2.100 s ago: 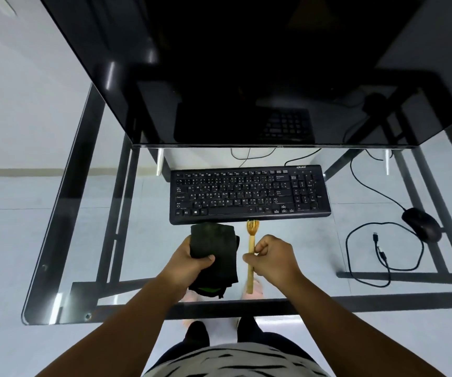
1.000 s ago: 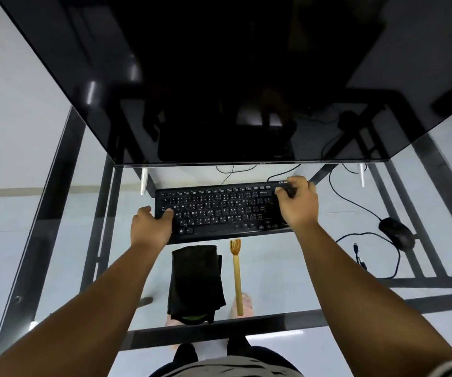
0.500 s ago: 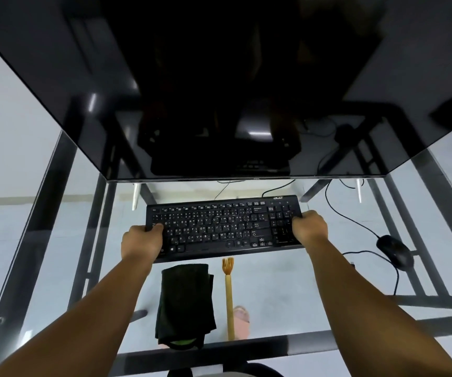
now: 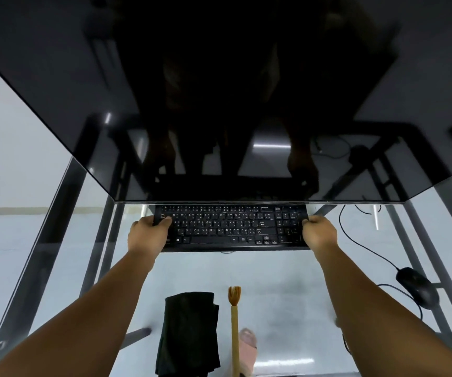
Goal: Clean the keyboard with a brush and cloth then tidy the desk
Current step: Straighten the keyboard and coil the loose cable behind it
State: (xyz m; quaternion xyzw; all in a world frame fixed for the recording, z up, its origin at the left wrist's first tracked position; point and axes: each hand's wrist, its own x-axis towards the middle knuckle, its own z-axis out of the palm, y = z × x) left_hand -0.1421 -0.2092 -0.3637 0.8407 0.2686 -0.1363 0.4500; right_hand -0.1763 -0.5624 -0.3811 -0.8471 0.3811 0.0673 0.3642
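The left hand grips the left end of the keyboard, thumb on the keys; the right hand grips its right end. The keyboard sits toward the surface's far edge, its back row tucked under the monitor. The cloth and brush lie side by side at the near edge, untouched. To do this step well, both ends should likely move together and level, minding the trailing cable and the mouse to the right.
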